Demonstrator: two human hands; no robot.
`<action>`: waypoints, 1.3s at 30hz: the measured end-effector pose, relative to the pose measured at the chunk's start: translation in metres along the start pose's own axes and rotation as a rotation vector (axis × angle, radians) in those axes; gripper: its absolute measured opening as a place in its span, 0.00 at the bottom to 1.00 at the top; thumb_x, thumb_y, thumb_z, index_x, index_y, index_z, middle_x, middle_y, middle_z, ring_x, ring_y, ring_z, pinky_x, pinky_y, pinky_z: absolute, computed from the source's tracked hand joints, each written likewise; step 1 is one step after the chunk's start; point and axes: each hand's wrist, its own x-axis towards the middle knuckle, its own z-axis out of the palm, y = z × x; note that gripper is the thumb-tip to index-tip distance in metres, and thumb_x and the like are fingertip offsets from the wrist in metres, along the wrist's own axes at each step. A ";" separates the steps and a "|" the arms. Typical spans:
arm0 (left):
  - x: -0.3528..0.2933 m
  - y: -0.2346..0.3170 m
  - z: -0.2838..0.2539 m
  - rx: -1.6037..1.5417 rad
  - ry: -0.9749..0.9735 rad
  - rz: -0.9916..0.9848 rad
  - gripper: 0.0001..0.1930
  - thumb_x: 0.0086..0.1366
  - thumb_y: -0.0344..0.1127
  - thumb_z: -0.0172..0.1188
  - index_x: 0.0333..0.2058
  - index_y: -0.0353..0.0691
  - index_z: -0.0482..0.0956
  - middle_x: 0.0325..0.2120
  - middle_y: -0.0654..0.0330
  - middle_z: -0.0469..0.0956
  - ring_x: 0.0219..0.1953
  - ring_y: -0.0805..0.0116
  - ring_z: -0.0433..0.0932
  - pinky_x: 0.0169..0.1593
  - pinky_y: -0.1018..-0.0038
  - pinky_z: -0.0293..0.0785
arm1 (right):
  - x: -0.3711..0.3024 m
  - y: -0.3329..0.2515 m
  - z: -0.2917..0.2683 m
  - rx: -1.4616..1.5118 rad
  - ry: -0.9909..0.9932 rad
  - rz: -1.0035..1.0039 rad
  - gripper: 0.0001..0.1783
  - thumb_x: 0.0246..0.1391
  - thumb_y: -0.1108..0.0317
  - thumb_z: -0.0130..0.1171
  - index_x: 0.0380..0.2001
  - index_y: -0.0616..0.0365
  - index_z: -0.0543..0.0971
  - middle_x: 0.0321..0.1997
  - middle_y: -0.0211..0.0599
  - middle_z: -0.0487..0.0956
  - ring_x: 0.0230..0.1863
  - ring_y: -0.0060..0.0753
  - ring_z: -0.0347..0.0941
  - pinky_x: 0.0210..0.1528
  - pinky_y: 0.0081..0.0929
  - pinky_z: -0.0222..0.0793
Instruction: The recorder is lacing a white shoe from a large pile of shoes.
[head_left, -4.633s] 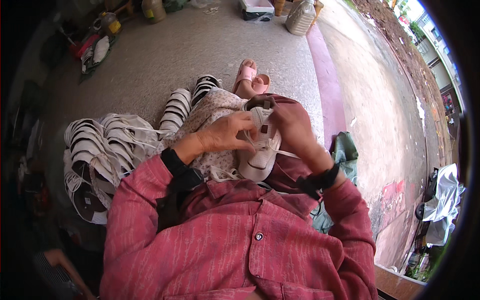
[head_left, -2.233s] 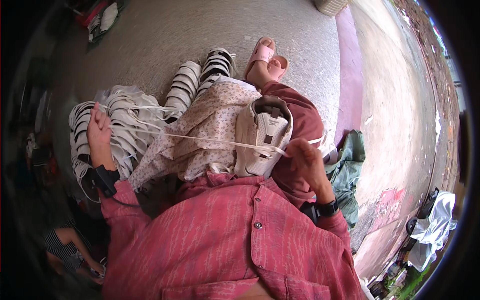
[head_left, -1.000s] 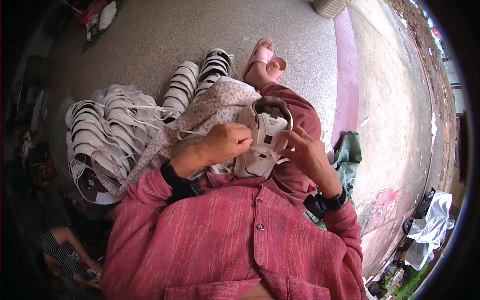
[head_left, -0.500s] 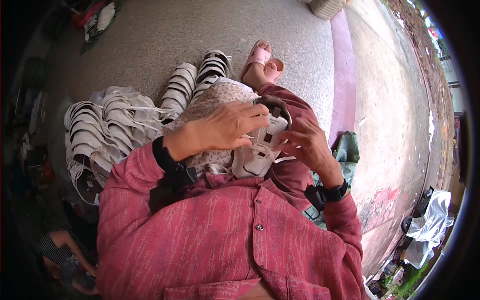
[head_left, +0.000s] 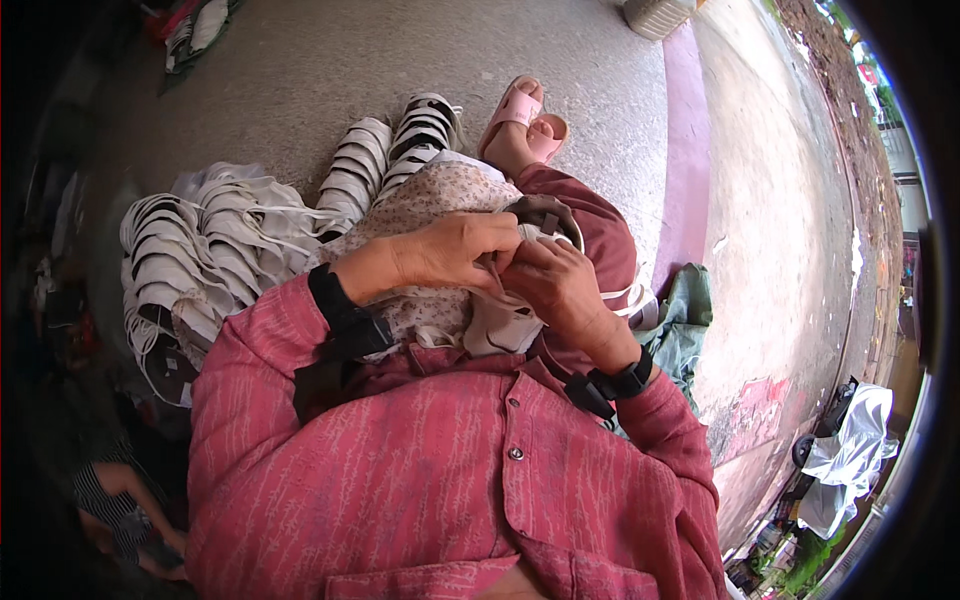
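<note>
Head camera shows both hands have just met: half a second ago they stood apart at the sides of the white shoe (head_left: 500, 330). Now the left hand (head_left: 452, 250) and right hand (head_left: 560, 288) are together over its middle. Their fingers are bent; what they pinch, if anything, I cannot tell. The shoe lies on the maroon trouser leg (head_left: 602, 235), beside the flowered cloth (head_left: 425, 205). Work seems concentrated at its covered front.

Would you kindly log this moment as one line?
left hand: at shoe; right hand: at shoe; grip: partly hidden; shoe: on lap; stacked footwear: left side
</note>
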 end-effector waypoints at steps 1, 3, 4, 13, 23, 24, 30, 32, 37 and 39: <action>0.000 0.001 0.001 -0.009 -0.007 -0.068 0.15 0.48 0.33 0.72 0.30 0.39 0.72 0.32 0.60 0.69 0.34 0.59 0.74 0.37 0.68 0.71 | -0.002 0.006 -0.005 -0.003 0.000 0.007 0.06 0.44 0.69 0.62 0.29 0.51 0.80 0.32 0.29 0.74 0.33 0.37 0.72 0.36 0.36 0.66; -0.001 0.010 0.000 -0.016 -0.015 -0.134 0.16 0.47 0.35 0.73 0.29 0.39 0.73 0.32 0.60 0.68 0.33 0.60 0.74 0.38 0.70 0.71 | -0.014 0.028 -0.026 -0.180 0.184 0.210 0.05 0.44 0.71 0.60 0.28 0.51 0.79 0.32 0.30 0.75 0.31 0.38 0.72 0.36 0.36 0.67; -0.003 0.018 0.000 0.005 -0.001 -0.134 0.16 0.46 0.37 0.74 0.28 0.40 0.75 0.33 0.60 0.68 0.34 0.60 0.73 0.39 0.70 0.71 | -0.015 0.038 -0.048 -0.301 0.229 0.270 0.04 0.46 0.71 0.61 0.29 0.52 0.79 0.31 0.32 0.75 0.30 0.38 0.72 0.35 0.35 0.66; -0.001 0.035 0.036 0.321 0.180 -0.132 0.12 0.47 0.39 0.73 0.25 0.41 0.79 0.36 0.61 0.68 0.42 0.61 0.71 0.45 0.68 0.70 | -0.029 0.026 -0.057 1.698 0.455 0.830 0.11 0.65 0.64 0.48 0.39 0.60 0.75 0.41 0.42 0.80 0.36 0.32 0.77 0.45 0.29 0.73; 0.005 0.035 0.029 0.252 0.100 -0.117 0.08 0.49 0.36 0.70 0.24 0.42 0.79 0.38 0.61 0.67 0.43 0.61 0.70 0.49 0.67 0.67 | -0.088 0.111 -0.061 2.163 0.997 0.776 0.08 0.64 0.75 0.46 0.35 0.70 0.73 0.37 0.46 0.77 0.43 0.40 0.75 0.66 0.44 0.63; 0.005 0.035 0.029 0.252 0.098 -0.118 0.08 0.49 0.36 0.70 0.24 0.42 0.79 0.38 0.61 0.67 0.43 0.61 0.70 0.49 0.67 0.67 | -0.093 0.120 -0.070 2.087 0.953 0.669 0.08 0.64 0.76 0.46 0.36 0.70 0.73 0.38 0.46 0.77 0.43 0.40 0.75 0.67 0.42 0.64; 0.009 0.032 0.027 0.195 0.049 -0.212 0.07 0.49 0.34 0.68 0.24 0.42 0.79 0.37 0.61 0.67 0.44 0.62 0.69 0.50 0.68 0.66 | -0.208 0.230 -0.189 2.048 1.386 0.414 0.05 0.62 0.80 0.49 0.37 0.73 0.72 0.34 0.48 0.76 0.38 0.39 0.75 0.63 0.42 0.69; 0.007 0.025 0.026 0.080 0.072 -0.163 0.05 0.50 0.32 0.67 0.26 0.41 0.80 0.37 0.61 0.67 0.43 0.63 0.69 0.48 0.71 0.68 | -0.212 0.236 -0.206 1.850 1.769 0.443 0.06 0.64 0.76 0.49 0.34 0.70 0.72 0.31 0.47 0.77 0.35 0.40 0.77 0.60 0.47 0.71; 0.011 0.017 0.023 -0.135 0.024 -0.245 0.05 0.52 0.32 0.66 0.27 0.40 0.81 0.35 0.61 0.67 0.42 0.65 0.70 0.43 0.74 0.70 | -0.183 0.214 -0.156 0.807 1.634 0.641 0.12 0.65 0.69 0.51 0.43 0.68 0.75 0.39 0.46 0.80 0.44 0.43 0.79 0.60 0.42 0.73; 0.011 0.021 0.017 -0.127 0.032 -0.265 0.05 0.53 0.33 0.66 0.27 0.40 0.81 0.34 0.62 0.68 0.42 0.65 0.70 0.42 0.75 0.71 | -0.137 0.173 -0.120 0.402 1.247 0.784 0.12 0.64 0.69 0.53 0.46 0.66 0.78 0.44 0.42 0.80 0.46 0.36 0.78 0.58 0.30 0.71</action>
